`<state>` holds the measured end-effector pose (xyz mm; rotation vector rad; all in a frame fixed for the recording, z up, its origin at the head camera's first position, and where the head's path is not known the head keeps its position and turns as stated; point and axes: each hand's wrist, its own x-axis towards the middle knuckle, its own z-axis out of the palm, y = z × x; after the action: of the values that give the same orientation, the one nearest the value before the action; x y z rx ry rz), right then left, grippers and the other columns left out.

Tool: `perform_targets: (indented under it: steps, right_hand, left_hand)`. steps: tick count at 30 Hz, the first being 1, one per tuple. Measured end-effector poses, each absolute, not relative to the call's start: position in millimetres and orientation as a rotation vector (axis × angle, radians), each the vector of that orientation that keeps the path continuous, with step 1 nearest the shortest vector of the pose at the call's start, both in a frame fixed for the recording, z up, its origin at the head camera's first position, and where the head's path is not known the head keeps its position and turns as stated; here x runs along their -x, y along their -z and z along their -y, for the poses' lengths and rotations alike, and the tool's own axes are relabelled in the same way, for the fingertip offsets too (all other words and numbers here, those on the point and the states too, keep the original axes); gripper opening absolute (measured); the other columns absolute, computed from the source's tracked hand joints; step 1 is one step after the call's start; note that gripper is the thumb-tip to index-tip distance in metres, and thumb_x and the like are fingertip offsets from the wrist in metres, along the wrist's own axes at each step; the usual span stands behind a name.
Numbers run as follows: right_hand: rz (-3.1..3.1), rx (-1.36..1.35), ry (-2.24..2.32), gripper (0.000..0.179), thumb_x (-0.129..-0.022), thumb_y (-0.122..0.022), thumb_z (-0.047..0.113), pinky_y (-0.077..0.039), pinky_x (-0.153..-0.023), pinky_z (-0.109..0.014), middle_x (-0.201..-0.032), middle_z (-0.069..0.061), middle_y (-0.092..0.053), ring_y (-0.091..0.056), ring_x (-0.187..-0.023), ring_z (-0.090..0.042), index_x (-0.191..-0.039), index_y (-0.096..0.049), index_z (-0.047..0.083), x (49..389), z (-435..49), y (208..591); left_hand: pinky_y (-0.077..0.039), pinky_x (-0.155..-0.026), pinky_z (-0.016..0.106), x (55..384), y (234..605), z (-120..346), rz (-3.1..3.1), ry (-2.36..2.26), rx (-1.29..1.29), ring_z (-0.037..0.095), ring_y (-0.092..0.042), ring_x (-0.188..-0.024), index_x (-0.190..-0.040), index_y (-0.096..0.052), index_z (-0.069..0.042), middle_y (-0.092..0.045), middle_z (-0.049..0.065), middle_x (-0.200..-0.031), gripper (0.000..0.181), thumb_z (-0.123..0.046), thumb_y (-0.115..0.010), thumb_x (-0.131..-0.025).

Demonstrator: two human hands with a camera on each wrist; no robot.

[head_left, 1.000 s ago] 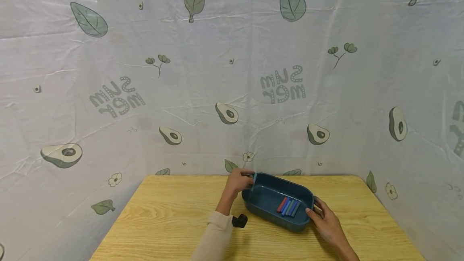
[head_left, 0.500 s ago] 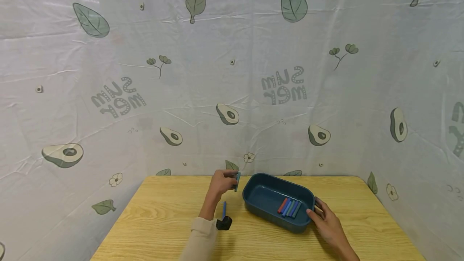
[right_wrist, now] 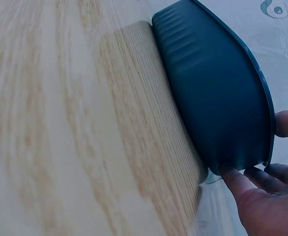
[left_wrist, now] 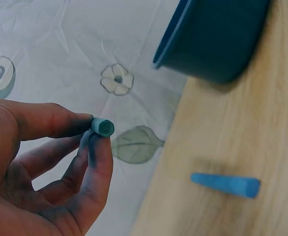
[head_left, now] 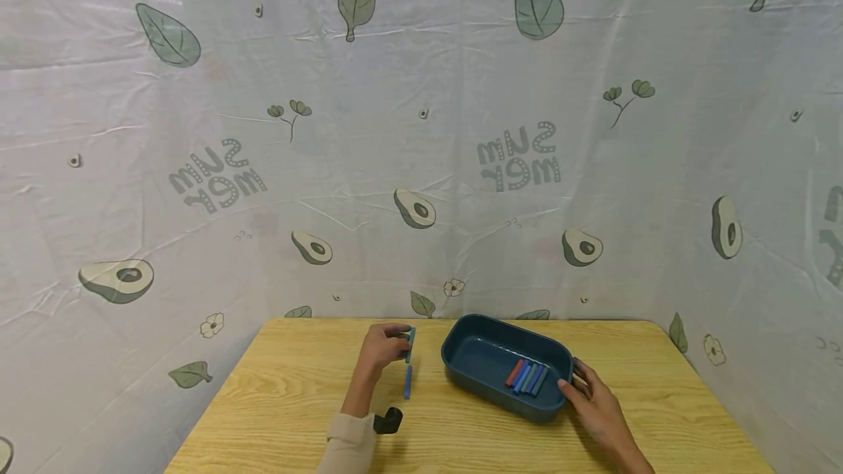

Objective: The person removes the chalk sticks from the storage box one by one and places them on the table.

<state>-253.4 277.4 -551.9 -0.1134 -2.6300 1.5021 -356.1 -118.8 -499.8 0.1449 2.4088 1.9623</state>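
My left hand (head_left: 382, 347) pinches a teal chalk stick (left_wrist: 103, 127) between thumb and fingertips, above the table left of the dark blue dish (head_left: 484, 388). Its fingers carry dark smudges in the left wrist view. Just below that hand, a blue chalk stick (head_left: 407, 383) lies on the table. Holding the right end of the dish is my right hand (head_left: 596, 408), thumb over the rim and fingers against the outside. Inside the dish, at its right end, several chalk sticks (head_left: 527, 377) lie side by side, one red and the others blue and greenish.
The wooden table (head_left: 283, 393) reaches back to a pale printed curtain (head_left: 369, 167) with leaves and avocados. A black device (head_left: 388, 421) sits on the left wrist. The dish stands on the table, set at a slant.
My left hand has moved left from the dish's left end, and the teal chalk it holds has come into sight. The blue chalk on the table is now uncovered. My right hand stays put.
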Motion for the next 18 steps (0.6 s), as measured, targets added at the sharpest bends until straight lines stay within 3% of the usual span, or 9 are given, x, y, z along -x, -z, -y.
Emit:
perform_targets:
  steps: [9,18]
  right_hand:
    - [2.624,0.097,-1.524,0.078,-0.102,-0.053,0.045,-0.05,-0.102,-0.037,-0.155,-0.029,-0.033,-0.042,-0.138,-0.043,-0.157,-0.021,0.0,260.8,-281.5,552.3]
    - [2.625,0.079,-1.545,0.079,-0.102,-0.052,0.046,-0.049,-0.102,-0.04,-0.155,-0.029,-0.033,-0.041,-0.139,-0.043,-0.157,-0.02,0.001,267.8,-284.8,552.9]
  left_hand:
    - [-0.06,-0.07,0.039,351.8,521.4,129.2,-2.452,-1.935,-0.093,0.021,-0.07,-0.077,-0.118,-0.068,0.007,-0.07,0.019,-0.1,0.035,0.003,-0.066,-0.083]
    - [-0.057,-0.065,0.035,349.1,543.1,133.1,-2.566,-1.791,-0.05,0.019,-0.067,-0.077,-0.115,-0.07,0.005,-0.071,0.017,-0.099,0.033,0.001,-0.065,-0.083]
